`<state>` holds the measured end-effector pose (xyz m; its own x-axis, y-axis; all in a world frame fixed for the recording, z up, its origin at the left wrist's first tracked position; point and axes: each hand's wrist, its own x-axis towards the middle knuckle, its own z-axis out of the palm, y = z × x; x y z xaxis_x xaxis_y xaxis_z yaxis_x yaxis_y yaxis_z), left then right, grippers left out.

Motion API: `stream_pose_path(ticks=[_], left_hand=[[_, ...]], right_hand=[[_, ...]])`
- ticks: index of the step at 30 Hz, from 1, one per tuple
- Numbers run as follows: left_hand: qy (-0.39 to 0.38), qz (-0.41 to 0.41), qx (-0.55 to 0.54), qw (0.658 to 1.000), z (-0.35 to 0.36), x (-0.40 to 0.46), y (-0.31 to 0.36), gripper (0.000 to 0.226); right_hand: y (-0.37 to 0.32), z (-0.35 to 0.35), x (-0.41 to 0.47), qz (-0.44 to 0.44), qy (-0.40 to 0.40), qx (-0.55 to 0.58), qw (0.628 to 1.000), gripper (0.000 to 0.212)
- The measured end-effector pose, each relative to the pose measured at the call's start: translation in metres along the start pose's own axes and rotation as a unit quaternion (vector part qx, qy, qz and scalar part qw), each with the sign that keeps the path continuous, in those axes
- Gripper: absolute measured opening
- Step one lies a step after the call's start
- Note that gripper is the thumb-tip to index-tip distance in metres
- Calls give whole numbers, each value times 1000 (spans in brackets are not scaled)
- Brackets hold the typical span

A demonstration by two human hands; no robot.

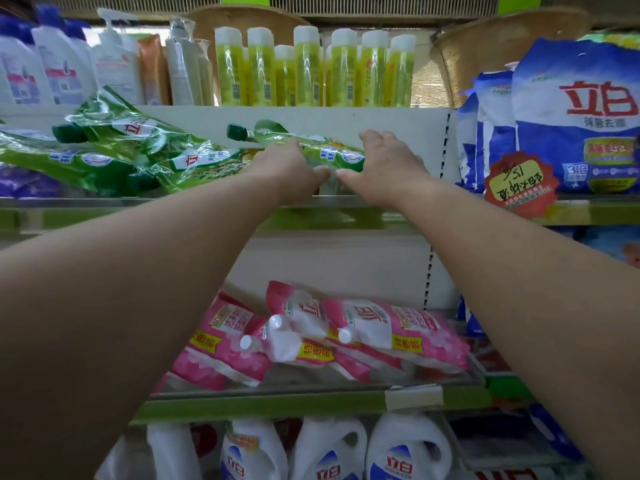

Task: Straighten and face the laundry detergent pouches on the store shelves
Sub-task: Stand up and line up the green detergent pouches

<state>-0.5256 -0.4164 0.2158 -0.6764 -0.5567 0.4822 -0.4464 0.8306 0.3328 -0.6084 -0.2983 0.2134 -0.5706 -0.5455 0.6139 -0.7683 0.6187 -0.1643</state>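
Green pile, left: several green pouches (114,150) lie slumped and overlapping on the middle shelf (104,202), caps pointing left and far, none facing front.

Left hand: the left hand (287,168) reaches up to the same shelf, fingers curled over the near left part of the held green pouch (332,152), thumb tucked under its near edge.

Held pouch: it lies tilted on the shelf between the two hands, its long axis running from the dark green cap (237,131) at far left down to the base at near right; it stands just apart from the pile.

Right hand: the right hand (381,168) grasps the pouch's right end, fingers wrapped over the top. Both hands are about equally close; thumbs nearly meet at the near edge.

Coming move: likely swinging the cap end up so the pouch stands and faces front, which needs both hands turning together.

Surface: a glossy shelf with a green lip (311,220); the slick film may slide.

Room, right: blue detergent bags (568,112) stand upright beyond a divider. Below, pink pouches (346,334) lie askew, above white jugs (329,448).
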Motion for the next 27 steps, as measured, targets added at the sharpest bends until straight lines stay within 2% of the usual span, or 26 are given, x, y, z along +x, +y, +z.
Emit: stream_pose_path(ticks=[9, 20, 23, 27], left_hand=[[52, -100, 2, 994, 11, 33, 8, 75], [118, -244, -68, 960, 2, 56, -4, 79], [112, -262, -85, 955, -3, 62, -9, 75], [97, -244, -107, 959, -9, 74, -11, 67]], right_hand=[[30, 9, 38, -32, -13, 16, 999, 71], [46, 16, 66, -47, -7, 107, 993, 71], [49, 17, 67, -45, -2, 107, 993, 71], [53, 16, 66, -32, 0, 111, 993, 70]])
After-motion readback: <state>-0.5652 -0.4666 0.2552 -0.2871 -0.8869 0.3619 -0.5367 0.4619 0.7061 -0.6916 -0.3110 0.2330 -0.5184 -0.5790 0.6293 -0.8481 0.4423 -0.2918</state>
